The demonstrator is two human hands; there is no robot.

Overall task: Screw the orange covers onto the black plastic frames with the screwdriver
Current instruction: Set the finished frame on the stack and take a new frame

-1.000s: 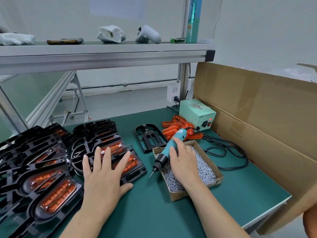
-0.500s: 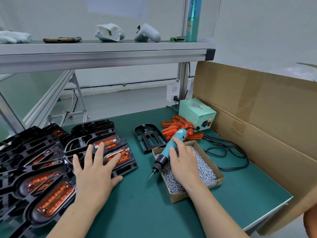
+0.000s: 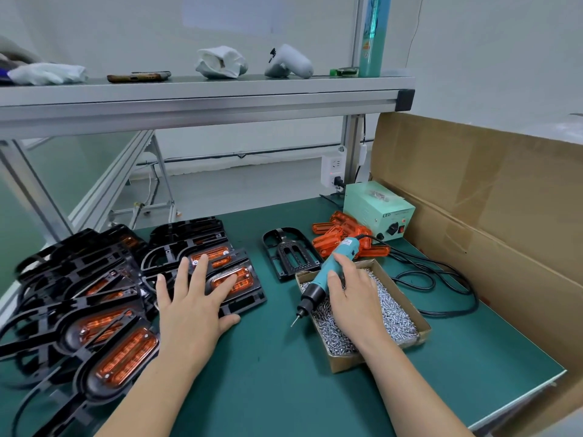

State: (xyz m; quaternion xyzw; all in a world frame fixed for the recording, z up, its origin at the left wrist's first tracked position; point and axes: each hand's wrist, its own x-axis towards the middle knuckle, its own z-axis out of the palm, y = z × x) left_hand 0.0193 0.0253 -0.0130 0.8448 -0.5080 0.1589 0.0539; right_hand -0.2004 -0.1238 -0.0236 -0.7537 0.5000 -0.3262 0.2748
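**Bare frame lies just off the box's far-left corner**

The right hand [image 3: 353, 294] lies over the box [image 3: 347, 362] of screws [image 3: 394, 316]. Its grip is closed round the screwdriver [image 3: 328, 269], fingers curled over the teal body. The tool's long axis runs on a diagonal. The corded end points to the box's far side, and the bit hangs down past the box's left wall, just above the table [image 3: 284, 383].

The one bare frame [image 3: 288, 253] lies flat just beyond the box's far-left corner. Its long axis runs away from the person, with the rounded end farthest off. The loose covers [image 3: 342, 233] are heaped behind the box's far wall, just right of that frame.

The left hand [image 3: 192, 313] is well left of the box. Its grip is open and holds nothing. The straight fingers rest flat on a done frame [image 3: 249, 299] that already carries its cover, at the edge of a spread of like pieces.

Both the bare frame and the covers lie nearer the right hand, but that hand is taken up with the tool. I judge the fetch falls to the free left hand, which must cross rightward toward the box's far-left corner. The bit already points that way, so the driver needs only a short swing to meet the frame.
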